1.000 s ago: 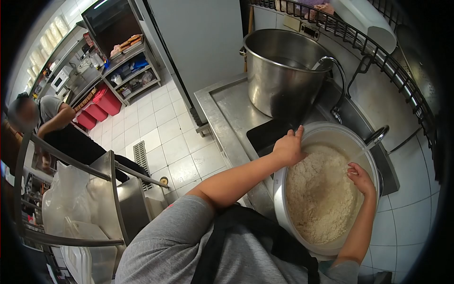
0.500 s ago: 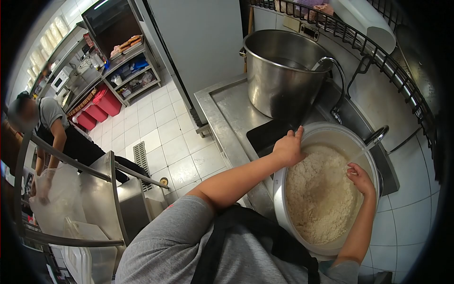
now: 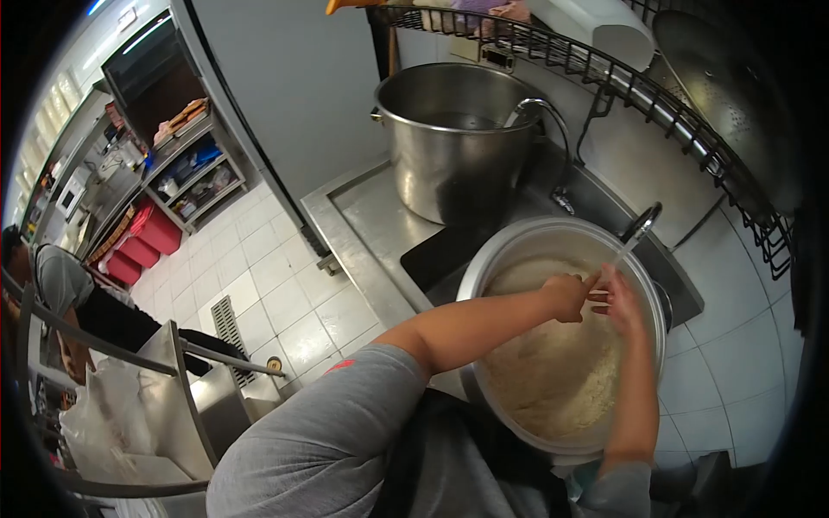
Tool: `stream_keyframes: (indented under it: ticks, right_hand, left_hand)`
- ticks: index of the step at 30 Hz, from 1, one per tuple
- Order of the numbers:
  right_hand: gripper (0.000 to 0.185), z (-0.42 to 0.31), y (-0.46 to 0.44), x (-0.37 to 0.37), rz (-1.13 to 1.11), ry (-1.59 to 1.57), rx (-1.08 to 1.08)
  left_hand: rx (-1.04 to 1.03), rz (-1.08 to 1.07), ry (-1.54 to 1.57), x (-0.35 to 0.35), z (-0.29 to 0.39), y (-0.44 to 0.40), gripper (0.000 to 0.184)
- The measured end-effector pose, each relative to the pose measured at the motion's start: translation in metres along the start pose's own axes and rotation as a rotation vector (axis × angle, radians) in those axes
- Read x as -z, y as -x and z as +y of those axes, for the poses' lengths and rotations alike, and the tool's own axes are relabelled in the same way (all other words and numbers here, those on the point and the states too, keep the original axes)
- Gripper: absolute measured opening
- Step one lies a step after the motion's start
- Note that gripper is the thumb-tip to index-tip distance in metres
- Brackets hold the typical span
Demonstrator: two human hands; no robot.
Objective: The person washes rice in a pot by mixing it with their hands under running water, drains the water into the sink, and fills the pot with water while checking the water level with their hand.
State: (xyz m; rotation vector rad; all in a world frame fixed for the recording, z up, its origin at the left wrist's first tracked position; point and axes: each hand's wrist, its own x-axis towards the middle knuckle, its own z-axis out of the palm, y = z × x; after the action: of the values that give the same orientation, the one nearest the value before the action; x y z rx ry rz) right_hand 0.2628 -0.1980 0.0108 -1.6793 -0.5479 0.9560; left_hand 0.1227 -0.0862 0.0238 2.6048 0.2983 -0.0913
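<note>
A big round metal pot (image 3: pixel 477 281) sits in the sink below me, holding pale rice-like grains (image 3: pixel 596 393) in cloudy water. My left hand (image 3: pixel 566 297) reaches over it, fingers pointing toward the right hand, with nothing seen in them. Close beside it, my right hand (image 3: pixel 622 302) has its fingers apart and is empty. Water runs from the curved faucet (image 3: pixel 643 223) onto or right by the fingertips. Whether the two hands touch is hard to make out.
A tall steel stockpot (image 3: pixel 458 164) with a second faucet (image 3: pixel 553 112) over it stands on the steel counter (image 3: pixel 345 216). Overhead runs a black wire rack (image 3: pixel 596 69). At left, a person (image 3: pixel 69 293) handles a plastic bag (image 3: pixel 112 406) behind metal rails.
My left hand has moved from the pot's rim to over its middle, beside my right hand. The right hand has risen toward the stream and its fingers have spread. The view has shifted right.
</note>
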Motion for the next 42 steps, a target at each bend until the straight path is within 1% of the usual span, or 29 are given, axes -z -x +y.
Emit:
stream_keyframes:
  ticks: [2,3,4,5,6,8,9,11,12,13,14,16,19,20,21,23,25,26,29,31,34,35,36,38,40,41,42]
  right_hand:
    - [0.04,0.01,-0.01,0.002,0.064,-0.109,0.007]
    - [0.039,0.022,-0.02,0.004,0.097,-0.166,0.023]
    - [0.039,0.034,-0.031,0.008,0.132,-0.222,0.04]
    - [0.043,0.046,-0.041,0.011,0.198,-0.309,0.05]
    - [0.042,0.041,-0.036,0.007,0.191,-0.415,0.037]
    - [0.039,0.027,-0.024,-0.019,0.171,-0.632,0.016]
    - [0.042,0.029,-0.025,-0.016,0.158,-0.592,0.023]
    - [0.048,0.039,-0.03,-0.015,0.127,-0.522,0.028]
    - [0.05,0.037,-0.027,-0.018,0.169,-0.452,0.035]
    - [0.052,0.031,-0.023,-0.021,0.208,-0.385,0.041]
    - [0.054,0.028,-0.022,-0.024,0.246,-0.32,0.046]
    - [0.055,0.04,-0.033,-0.016,0.2,-0.368,-0.017]
    - [0.061,0.033,-0.021,-0.027,0.076,-0.382,-0.051]
    - [0.064,0.024,-0.012,-0.032,0.027,-0.374,-0.049]
    - [0.061,0.015,-0.007,-0.035,-0.041,-0.386,-0.067]
    - [0.057,0.005,-0.001,-0.038,-0.179,-0.405,-0.11]
    - [0.054,0.016,-0.012,-0.032,-0.142,-0.31,0.025]
    - [0.052,0.016,-0.013,-0.031,-0.124,-0.261,0.091]
    - [0.05,0.012,-0.009,-0.026,-0.083,-0.011,0.142]
    - [0.049,0.01,-0.008,-0.025,-0.075,0.107,0.122]
    - [0.047,0.021,-0.018,-0.02,-0.108,0.216,0.109]
    - [0.046,0.027,-0.023,-0.018,-0.126,0.24,0.106]
    - [0.046,0.032,-0.028,-0.015,-0.123,0.241,0.138]
    - [0.047,0.032,-0.032,-0.013,-0.115,0.246,0.204]
    - [0.048,0.028,-0.025,-0.019,-0.052,0.022,0.114]
    - [0.049,0.025,-0.02,-0.023,-0.02,-0.092,0.069]
    - [0.051,0.024,-0.018,-0.025,0.046,-0.106,0.033]
  left_hand:
    - [-0.048,0.125,0.09,-0.01,0.002,-0.023,0.078]
    - [-0.037,0.137,0.089,-0.013,0.007,-0.034,0.072]
    - [-0.127,0.245,0.07,-0.024,0.006,-0.049,0.07]
    - [-0.217,0.355,0.054,-0.041,-0.001,-0.066,0.069]
    - [-0.307,0.467,0.04,-0.056,-0.007,-0.08,0.067]
    - [-0.469,0.636,0.119,-0.087,-0.015,-0.099,0.068]
    - [-0.547,0.719,0.155,-0.088,-0.013,-0.1,0.069]
    - [-0.395,0.519,0.09,-0.078,-0.01,-0.087,0.069]
    - [-0.315,0.414,0.055,-0.067,-0.005,-0.073,0.07]
    - [-0.228,0.326,0.073,-0.054,0.001,-0.066,0.066]
    - [-0.18,0.189,0.03,-0.044,0.002,-0.063,0.066]
    - [-0.079,-0.083,-0.058,-0.029,0.002,-0.058,0.066]
    - [-0.109,-0.01,0.023,-0.012,0.008,-0.035,0.053]
    - [-0.148,-0.024,-0.08,-0.004,0.011,-0.03,0.05]
    - [-0.188,-0.037,-0.183,0.003,0.014,-0.026,0.047]
    - [-0.226,-0.031,-0.27,0.004,0.014,-0.028,0.047]
    - [-0.225,0.003,-0.24,-0.006,0.007,-0.035,0.052]
    - [-0.256,-0.006,-0.167,-0.005,0.006,-0.033,0.056]
    - [-0.29,-0.034,-0.032,-0.001,0.004,-0.025,0.066]
    - [-0.234,-0.056,-0.059,0.003,0.008,-0.019,0.069]
    - [-0.321,-0.105,-0.126,-0.008,-0.001,-0.026,0.071]
    - [-0.36,-0.082,-0.082,-0.012,-0.005,-0.029,0.072]
    - [-0.398,-0.06,-0.037,-0.016,-0.009,-0.031,0.073]
    - [-0.401,-0.072,-0.017,-0.017,-0.009,-0.033,0.074]
    - [-0.332,-0.141,-0.069,-0.011,-0.002,-0.033,0.075]
    - [-0.283,-0.12,-0.02,-0.013,-0.003,-0.036,0.072]
    - [-0.235,-0.101,0.029,-0.016,-0.003,-0.039,0.069]
